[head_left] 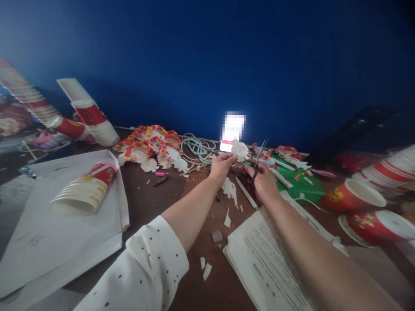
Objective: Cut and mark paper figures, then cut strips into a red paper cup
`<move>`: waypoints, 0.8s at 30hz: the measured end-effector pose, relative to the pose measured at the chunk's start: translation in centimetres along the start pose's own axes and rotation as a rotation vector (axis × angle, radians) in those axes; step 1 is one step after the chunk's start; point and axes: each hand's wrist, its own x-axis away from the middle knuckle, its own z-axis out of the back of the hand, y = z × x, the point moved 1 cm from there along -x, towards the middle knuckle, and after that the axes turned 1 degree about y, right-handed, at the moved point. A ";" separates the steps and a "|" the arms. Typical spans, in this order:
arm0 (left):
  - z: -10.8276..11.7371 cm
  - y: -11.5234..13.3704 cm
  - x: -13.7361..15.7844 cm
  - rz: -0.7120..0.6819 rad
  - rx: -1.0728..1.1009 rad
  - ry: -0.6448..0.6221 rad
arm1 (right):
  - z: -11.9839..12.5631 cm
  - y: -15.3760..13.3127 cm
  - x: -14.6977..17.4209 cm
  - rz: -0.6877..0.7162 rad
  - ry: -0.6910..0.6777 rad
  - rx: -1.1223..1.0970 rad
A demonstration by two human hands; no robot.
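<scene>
White cutout (240, 150) pinched in left hand (223, 168).

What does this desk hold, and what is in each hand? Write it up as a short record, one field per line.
Left hand: pinching a white paper cutout
Right hand: holding black-handled scissors, blades pointing up
Between the forearms: white paper scraps on the brown tabletop
Right side: printed pages, partly hidden by the right forearm
Left side: stacked paper cups lying on a white sheet
Back left: pile of red-and-white cutouts beside a pale blue cord
Backdrop: blue wall, bright screen before it
</scene>
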 end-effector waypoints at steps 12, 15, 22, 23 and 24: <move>0.3 0.1 -0.2 -0.011 -0.027 0.065 | 0.1 -0.6 0.2 0.005 -0.004 0.066; 0.5 0.0 -0.4 -0.025 -0.016 0.082 | 0.3 -1.3 0.4 0.037 0.014 0.204; 0.6 -0.3 -0.8 -0.023 -0.059 0.119 | 1.4 -2.5 0.1 0.325 0.023 0.542; 0.6 -0.3 -0.8 -0.036 -0.075 0.133 | 1.5 -2.7 0.0 0.323 0.033 0.586; 0.6 -0.4 -0.9 -0.050 -0.094 0.144 | 1.6 -2.9 -0.2 0.309 0.031 0.646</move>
